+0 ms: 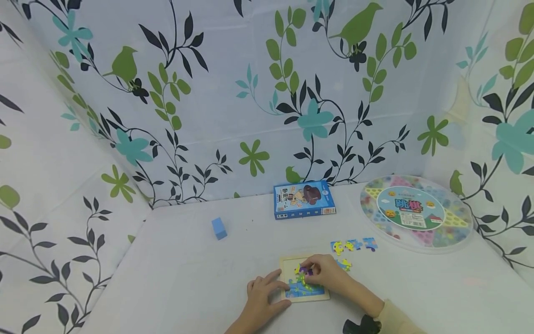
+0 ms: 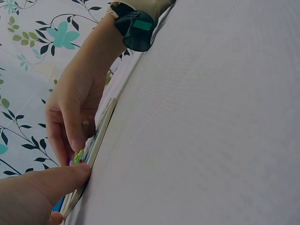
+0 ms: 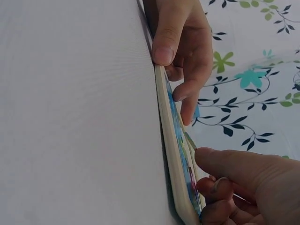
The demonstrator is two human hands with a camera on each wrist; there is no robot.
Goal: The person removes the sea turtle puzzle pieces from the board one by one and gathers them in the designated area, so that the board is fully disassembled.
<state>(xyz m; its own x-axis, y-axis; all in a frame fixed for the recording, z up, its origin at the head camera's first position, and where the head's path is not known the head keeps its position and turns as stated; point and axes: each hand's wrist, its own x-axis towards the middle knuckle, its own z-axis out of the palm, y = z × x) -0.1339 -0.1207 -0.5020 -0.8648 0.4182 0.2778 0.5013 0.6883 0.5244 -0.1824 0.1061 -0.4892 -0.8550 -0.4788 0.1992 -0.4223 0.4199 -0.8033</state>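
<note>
A wooden-framed jigsaw puzzle lies on the table, its lower part filled with blue pieces. My right hand pinches a green, yellow and purple puzzle piece over the frame. In the right wrist view that piece appears tilted, edge-on, under the thumb of my right hand. My left hand rests at the frame's left side, fingers spread and loosely bent, the thumb against its near corner. Loose puzzle pieces lie just beyond my right hand, the nearest partly hidden by it.
Several more loose pieces lie right of the frame. A blue puzzle box stands at the back, and a round board-game package lies back right. A small blue block sits to the left. Patterned cloth hangs behind.
</note>
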